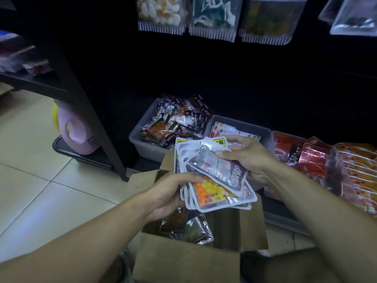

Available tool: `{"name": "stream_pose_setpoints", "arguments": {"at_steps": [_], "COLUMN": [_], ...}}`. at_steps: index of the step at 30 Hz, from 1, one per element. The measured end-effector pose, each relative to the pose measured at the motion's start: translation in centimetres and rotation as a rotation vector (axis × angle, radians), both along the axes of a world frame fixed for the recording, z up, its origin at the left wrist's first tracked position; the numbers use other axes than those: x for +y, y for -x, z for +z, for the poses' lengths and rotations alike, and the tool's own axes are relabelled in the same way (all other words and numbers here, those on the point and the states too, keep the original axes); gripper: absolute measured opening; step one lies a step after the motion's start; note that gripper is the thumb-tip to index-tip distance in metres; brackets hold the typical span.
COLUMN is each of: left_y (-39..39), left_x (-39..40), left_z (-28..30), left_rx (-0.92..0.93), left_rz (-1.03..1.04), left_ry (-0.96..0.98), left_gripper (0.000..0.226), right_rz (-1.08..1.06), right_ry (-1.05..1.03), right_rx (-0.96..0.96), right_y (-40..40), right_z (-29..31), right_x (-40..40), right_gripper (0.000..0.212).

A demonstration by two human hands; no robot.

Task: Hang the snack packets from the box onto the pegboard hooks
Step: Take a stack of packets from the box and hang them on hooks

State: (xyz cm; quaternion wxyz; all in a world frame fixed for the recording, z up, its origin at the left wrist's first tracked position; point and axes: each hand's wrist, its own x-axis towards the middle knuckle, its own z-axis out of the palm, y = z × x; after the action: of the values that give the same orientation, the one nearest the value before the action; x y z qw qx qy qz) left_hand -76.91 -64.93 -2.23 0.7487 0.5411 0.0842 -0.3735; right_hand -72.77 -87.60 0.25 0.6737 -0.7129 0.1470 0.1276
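Several white-edged clear snack packets (212,180) are held as a fanned stack above the open brown cardboard box (183,260). The stack's lower left edge is gripped by the left hand (169,195); the top packet, lettered "CHENGXINGHE", is pinched by the right hand (244,156), its long axis slanting toward the upper left. Hanging transparent sweet bags (214,17) mark the pegboard well above. "40g" is legible on the orange-and-yellow packet.

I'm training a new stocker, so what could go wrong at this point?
The left hand grips a fanned stack of snack packets by one edge only; loose ones could slide out into the cardboard box or onto the floor. The right hand pinches the top packet; pulling it may drag neighbours along.
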Motion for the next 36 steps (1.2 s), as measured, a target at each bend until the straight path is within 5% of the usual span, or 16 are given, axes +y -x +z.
{"name": "stream_pose_setpoints", "arguments": {"at_steps": [3,13,19,25,28,30,34,36], "left_y": [0.3,-1.1,-2.0,-2.4,-2.5,-2.4,-2.4,-2.5], "left_x": [-0.9,-2.3,-2.2,-1.8,-1.5,-1.5,-1.8,-2.1], "left_z": [-0.4,-0.3,0.1,1.1,1.5,1.7,2.0,2.1], "left_rx": [0.017,-0.110,-0.169,-0.203,-0.216,-0.221,-0.231,-0.258], "left_rz": [0.139,0.421,0.562,0.658,0.658,0.640,0.576,0.519], "left_ry": [0.011,-0.061,-0.090,0.007,0.035,0.035,-0.043,-0.094], "left_gripper": [0.014,0.032,0.027,0.026,0.021,0.020,0.016,0.017], "right_rz": [-0.031,-0.157,-0.019,-0.186,-0.274,-0.294,-0.238,-0.225], "right_ry": [-0.043,0.207,0.152,-0.089,-0.199,-0.228,-0.333,-0.361], "right_rx": [-0.050,-0.223,-0.104,-0.066,-0.006,0.084,0.171,0.166], "right_y": [0.5,1.3,1.7,0.8,1.0,1.4,1.9,2.4], "right_z": [0.5,0.8,1.2,0.9,0.3,-0.4,-1.7,-1.0], "right_x": [1.0,3.2,4.2,2.8,2.4,2.5,2.9,3.7], "right_gripper": [0.038,0.047,0.111,0.171,0.184,0.179,0.106,0.105]}}
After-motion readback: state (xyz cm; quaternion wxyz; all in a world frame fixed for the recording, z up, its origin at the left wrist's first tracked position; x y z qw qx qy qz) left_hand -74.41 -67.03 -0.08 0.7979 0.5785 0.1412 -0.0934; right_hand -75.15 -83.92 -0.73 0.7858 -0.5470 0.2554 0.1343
